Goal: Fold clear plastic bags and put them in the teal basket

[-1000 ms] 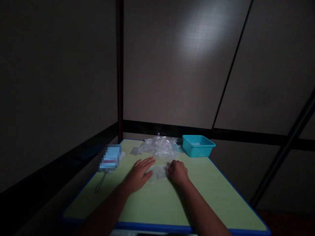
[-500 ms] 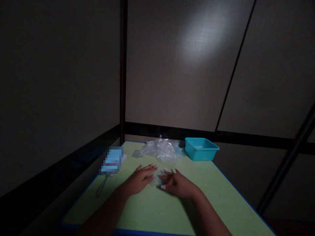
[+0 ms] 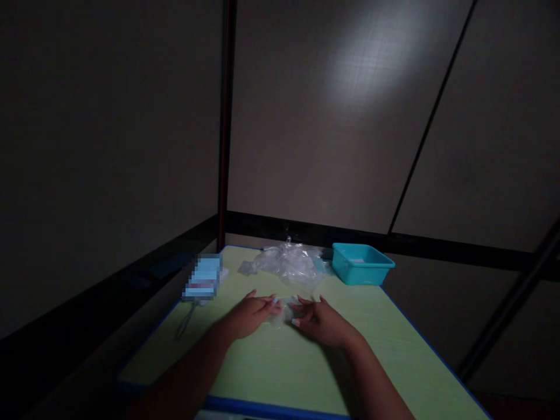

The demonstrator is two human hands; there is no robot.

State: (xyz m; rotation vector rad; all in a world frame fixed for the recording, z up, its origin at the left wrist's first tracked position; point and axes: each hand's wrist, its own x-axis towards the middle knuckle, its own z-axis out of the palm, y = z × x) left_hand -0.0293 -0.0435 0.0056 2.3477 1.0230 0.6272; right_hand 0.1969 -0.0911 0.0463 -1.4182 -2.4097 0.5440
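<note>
A small clear plastic bag lies flat on the green table between my two hands. My left hand rests at its left side, fingers stretched over the edge of the plastic and touching it. On the other side my right hand has its fingers apart and slightly bent, with the fingertips at the bag's right edge. Neither hand is closed around the plastic. The dim light makes the bag's outline hard to follow, and part of it is hidden under the fingers.
Behind my hands lies a heap of crumpled clear plastic bags. A turquoise basin stands at the back right. On the left is a blurred-out light-blue item with a strap loop. The table has a blue edge; walls stand behind and left.
The left fingers have drawn closer together on the bag. My right fingers have shifted a little to the right. The whole view has swung slightly.
</note>
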